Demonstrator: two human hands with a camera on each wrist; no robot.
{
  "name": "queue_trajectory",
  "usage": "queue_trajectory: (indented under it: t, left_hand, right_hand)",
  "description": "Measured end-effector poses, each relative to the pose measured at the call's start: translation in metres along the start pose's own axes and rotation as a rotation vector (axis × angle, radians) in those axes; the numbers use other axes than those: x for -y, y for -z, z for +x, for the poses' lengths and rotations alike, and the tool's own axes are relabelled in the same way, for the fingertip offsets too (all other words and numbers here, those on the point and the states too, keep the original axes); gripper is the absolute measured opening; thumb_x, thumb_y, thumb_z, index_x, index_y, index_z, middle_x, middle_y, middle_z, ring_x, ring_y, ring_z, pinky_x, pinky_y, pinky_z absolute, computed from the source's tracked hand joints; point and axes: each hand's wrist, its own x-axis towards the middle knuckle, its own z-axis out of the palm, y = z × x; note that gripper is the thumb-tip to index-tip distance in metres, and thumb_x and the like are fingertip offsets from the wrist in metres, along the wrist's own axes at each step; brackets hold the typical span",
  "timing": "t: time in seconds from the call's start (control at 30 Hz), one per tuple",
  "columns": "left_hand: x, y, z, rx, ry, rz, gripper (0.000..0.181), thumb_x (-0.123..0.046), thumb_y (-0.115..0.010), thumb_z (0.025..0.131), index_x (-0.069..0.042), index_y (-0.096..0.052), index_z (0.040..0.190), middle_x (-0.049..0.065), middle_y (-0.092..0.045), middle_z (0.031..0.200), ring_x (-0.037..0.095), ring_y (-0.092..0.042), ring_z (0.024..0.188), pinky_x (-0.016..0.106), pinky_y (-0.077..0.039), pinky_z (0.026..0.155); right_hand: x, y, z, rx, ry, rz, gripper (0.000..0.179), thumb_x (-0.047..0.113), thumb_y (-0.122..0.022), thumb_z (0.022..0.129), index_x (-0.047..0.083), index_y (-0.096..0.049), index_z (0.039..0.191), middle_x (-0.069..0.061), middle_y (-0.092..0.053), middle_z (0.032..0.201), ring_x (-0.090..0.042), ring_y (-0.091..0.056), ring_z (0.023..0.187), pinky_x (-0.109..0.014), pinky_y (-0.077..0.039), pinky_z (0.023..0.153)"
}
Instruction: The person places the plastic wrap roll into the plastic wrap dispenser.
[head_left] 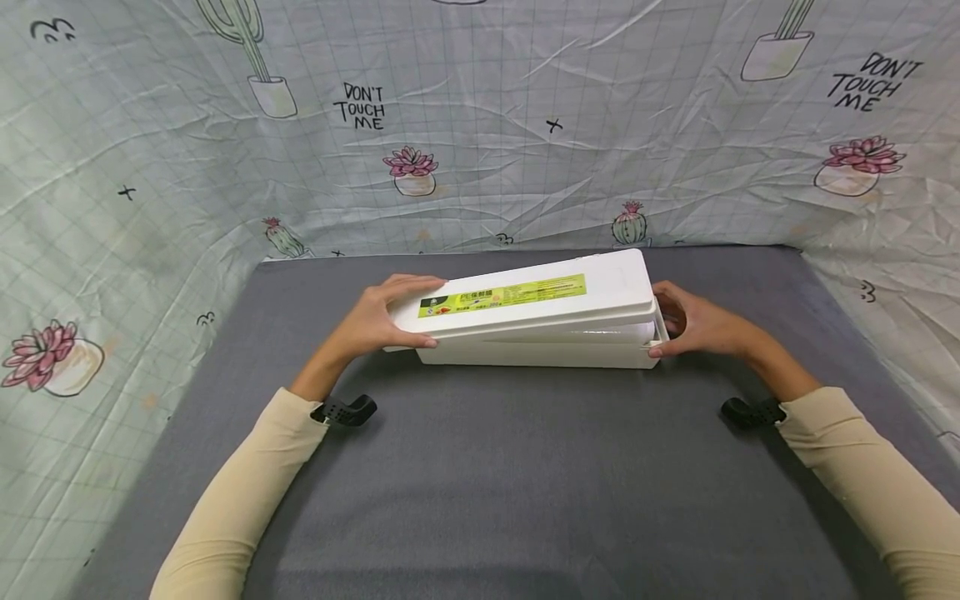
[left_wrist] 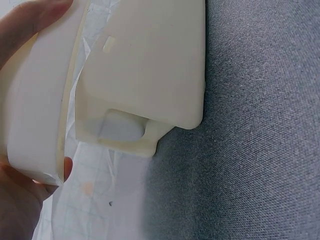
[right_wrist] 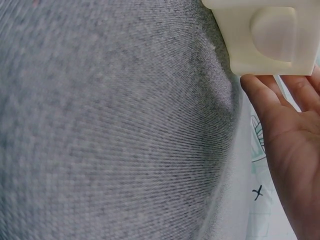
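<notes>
A long white cling film box [head_left: 540, 355] sits on the grey cloth, its white lid [head_left: 611, 287] with a yellow-green label lying askew and tilted over it. My left hand [head_left: 371, 318] grips the lid's left end, thumb along the front edge and fingers over the back. That end juts past the box; the left wrist view shows a gap between the lid [left_wrist: 42, 100] and the box end with its rounded cutout [left_wrist: 122, 126]. Under the raised right part, a white film roll [head_left: 618, 333] peeks out. My right hand [head_left: 708, 323] holds the box's right end, thumb at the front corner.
Grey cloth [head_left: 525, 483] covers the table. Behind it and on the left hangs a pale sheet [head_left: 480, 167] printed with cacti and lettering. A black wrist strap [head_left: 348, 410] is on the left wrist and another strap [head_left: 750, 412] on the right.
</notes>
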Motion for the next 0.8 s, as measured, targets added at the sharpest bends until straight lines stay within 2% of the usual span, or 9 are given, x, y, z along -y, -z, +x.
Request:
queue_trajectory:
  t: [0.1, 0.27, 0.4, 0.57, 0.8]
  left_hand:
    - [0.001, -0.001, 0.002, 0.004, 0.019, 0.001, 0.083, -0.017, -0.098, 0.065, -0.021, -0.064, 0.141, 0.000, -0.058, 0.144, 0.019, -0.047, 0.130, 0.039, -0.038, 0.092]
    - [-0.001, -0.004, 0.007, 0.011, 0.040, 0.009, 0.083, -0.009, -0.097, 0.065, -0.013, -0.062, 0.141, 0.008, -0.057, 0.146, 0.025, -0.046, 0.130, 0.040, -0.038, 0.091]
    - [-0.017, -0.005, 0.010, 0.020, 0.037, 0.006, 0.080, -0.006, -0.095, 0.067, -0.006, -0.062, 0.140, 0.014, -0.057, 0.145, 0.029, -0.047, 0.128, 0.038, -0.038, 0.088]
    - [-0.040, -0.004, 0.011, 0.045, 0.004, -0.005, 0.075, -0.004, -0.093, 0.068, -0.001, -0.063, 0.137, 0.017, -0.058, 0.143, 0.029, -0.048, 0.126, 0.036, -0.039, 0.089]
    - [-0.039, -0.007, 0.015, 0.057, -0.020, -0.011, 0.075, -0.005, -0.093, 0.069, -0.002, -0.063, 0.137, 0.015, -0.060, 0.142, 0.028, -0.048, 0.128, 0.038, -0.039, 0.094]
  right_hand:
    - [0.001, 0.000, 0.000, 0.001, -0.009, -0.007, 0.089, -0.002, -0.085, 0.078, -0.002, -0.029, 0.146, -0.023, -0.043, 0.145, 0.002, -0.048, 0.124, -0.014, -0.044, 0.097]
    - [0.001, 0.000, 0.000, 0.004, -0.011, -0.018, 0.090, -0.001, -0.085, 0.078, -0.004, -0.027, 0.147, -0.024, -0.042, 0.145, 0.003, -0.048, 0.123, -0.014, -0.045, 0.096]
    - [0.001, 0.000, 0.000, 0.008, -0.001, 0.003, 0.091, -0.004, -0.084, 0.078, -0.005, -0.026, 0.148, -0.024, -0.042, 0.145, 0.002, -0.050, 0.122, -0.016, -0.047, 0.094]
    - [0.000, 0.000, 0.000, 0.010, -0.001, 0.014, 0.096, -0.004, -0.084, 0.078, -0.002, -0.023, 0.152, -0.024, -0.043, 0.145, -0.001, -0.052, 0.122, -0.019, -0.048, 0.093]
    - [0.001, 0.000, 0.001, 0.012, 0.006, 0.020, 0.101, -0.006, -0.084, 0.077, 0.002, -0.019, 0.155, -0.022, -0.045, 0.143, -0.007, -0.056, 0.118, -0.025, -0.052, 0.089]
